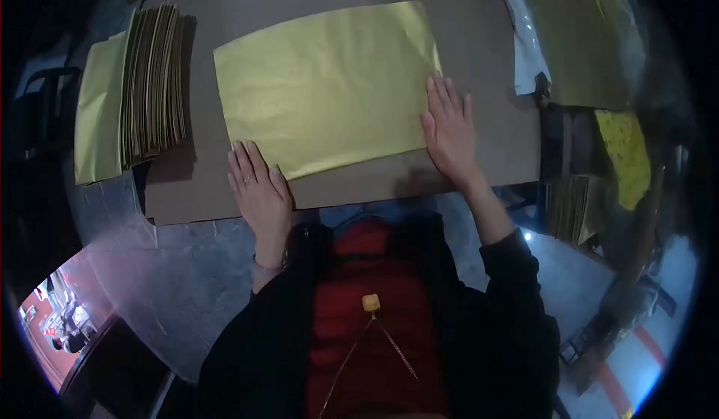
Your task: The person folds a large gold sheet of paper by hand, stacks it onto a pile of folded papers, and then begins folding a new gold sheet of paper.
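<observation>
A large sheet of gold-yellow paper lies slightly tilted on the brown cardboard table top. My left hand rests at its lower left corner, fingers stretched out and touching the edge. At the sheet's right edge lies my right hand, flat, with the fingers extended and the thumb a little apart. Neither hand grips anything. Whether the sheet is a single layer or several cannot be made out.
To the left stands a thick stack of folded gold-and-brown paper. A pile of brown sheets in clear plastic is at the upper right. Yellow paper hangs below it, near more stacked brown sheets.
</observation>
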{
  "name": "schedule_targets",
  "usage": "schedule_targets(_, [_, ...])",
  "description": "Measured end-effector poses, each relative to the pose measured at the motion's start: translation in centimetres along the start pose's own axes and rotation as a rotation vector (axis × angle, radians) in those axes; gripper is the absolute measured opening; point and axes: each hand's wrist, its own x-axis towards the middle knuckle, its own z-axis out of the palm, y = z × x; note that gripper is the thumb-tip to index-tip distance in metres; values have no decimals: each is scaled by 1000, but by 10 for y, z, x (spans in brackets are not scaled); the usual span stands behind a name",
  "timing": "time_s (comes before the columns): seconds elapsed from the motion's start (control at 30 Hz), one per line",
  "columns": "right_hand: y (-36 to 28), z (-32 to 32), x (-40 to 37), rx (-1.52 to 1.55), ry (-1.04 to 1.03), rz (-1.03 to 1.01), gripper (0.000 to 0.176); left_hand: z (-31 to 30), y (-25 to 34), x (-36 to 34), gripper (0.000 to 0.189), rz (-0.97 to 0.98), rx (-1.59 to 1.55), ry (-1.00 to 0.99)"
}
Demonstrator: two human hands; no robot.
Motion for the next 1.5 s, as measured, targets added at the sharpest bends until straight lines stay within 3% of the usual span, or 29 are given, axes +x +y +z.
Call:
schedule_targets(0.1, [-7,-10,1,5,-48,2,52,-8,35,7,54,132,-136,-32])
schedule_targets(0.17, [-7,-8,1,-9,-53,3,52,-11,82,14,58,537,-398,-213])
schedule_targets(0.23, [-3,-8,0,-29,-32,-15,52,3,128,6,55,636,-623,-348])
schedule_targets(0.27, [-2,-11,0,-31,-48,-37,53,9,143,3,55,635,-624,-324])
schedule_targets(0.33, [4,-12,2,10,-49,-66,52,22,160,-4,54,872,40,-222])
schedule_targets(0.47, [25,-18,14,-22,-108,-131,51,37,159,-11,63,857,-7,-179])
schedule_targets(0.63, [50,-15,84,-79,-125,-287,50,33,164,-9,64,841,34,-199])
schedule_targets(0.87, [69,5,173,-118,-65,-293,49,34,164,-10,60,844,35,-157])
schedule_targets(0.97, [69,6,177,-42,31,-337,46,27,174,-7,59,816,62,-185])
schedule_targets(1.0, [68,0,176,-42,27,-345,46,17,182,0,60,827,131,-331])
schedule_targets(1.03, [66,-11,178,224,-26,-154,46,13,191,8,61,826,198,-479])
schedule_targets(1.07, [59,-17,180,487,-88,35,46,15,197,12,61,799,194,-482])
schedule_targets(1.1, [53,-13,176,804,120,193,42,20,202,13,64,774,130,-391])
schedule_targets(1.17, [67,-22,166,398,35,227,44,26,207,16,68,700,80,-308])
schedule_targets(1.23, [73,-27,132,462,-189,296,46,31,205,17,74,753,-14,-516])
schedule_targets(1.33, [53,-44,85,454,-352,256,47,37,193,9,78,783,-142,-406])
schedule_targets(1.4, [53,-33,68,625,-402,454,51,43,186,6,78,795,-175,-351])
schedule_targets(1.43, [56,-33,65,626,-415,453,51,43,184,4,78,834,-216,-296])
schedule_targets(1.5, [57,-36,64,593,-483,422,51,36,170,-1,77,742,-319,-314])
